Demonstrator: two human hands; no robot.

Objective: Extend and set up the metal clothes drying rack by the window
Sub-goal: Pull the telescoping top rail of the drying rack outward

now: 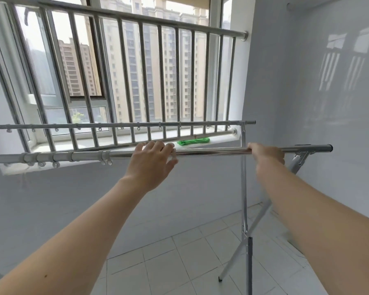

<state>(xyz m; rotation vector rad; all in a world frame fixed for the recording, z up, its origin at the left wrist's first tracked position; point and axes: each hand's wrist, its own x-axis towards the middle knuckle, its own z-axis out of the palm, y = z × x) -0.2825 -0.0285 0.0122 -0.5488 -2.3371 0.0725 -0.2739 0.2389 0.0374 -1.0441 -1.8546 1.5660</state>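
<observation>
the window (pixel 124 81) fills the upper left, fronted by a guard of upright steel bars (pixel 136 81) with high-rise blocks beyond the glass. the white wall (pixel 307 103) to the right is glossy and carries pale reflections of the bars. pale square floor tiles (pixel 179 252) cover the ground.

the metal clothes drying rack (pixel 244 188) stands just in front of the window, between the person and the sill. it is silver and shiny, with two long horizontal rails. the near rail (pixel 211 152) runs from the left edge to a dark cap on the right; its left stretch is a thicker tube carrying several white plastic rings with small hooks, and a thinner, brighter tube comes out of it toward the right. the far rail (pixel 119 125) sits higher in view and closer to the window, with small loops hanging along it. at the right end, crossed legs (pixel 239 252) run down to the tiles, and a bracket joins the near rail to one leg.

the left hand (pixel 152 165) lies over the near rail with fingers spread and loose, not closed around it. the right hand (pixel 266 154) is wrapped round the same rail, gripping the thinner tube nearer the capped end.

a crumpled green cloth (pixel 193 141) lies on the windowsill (pixel 115 143).
</observation>
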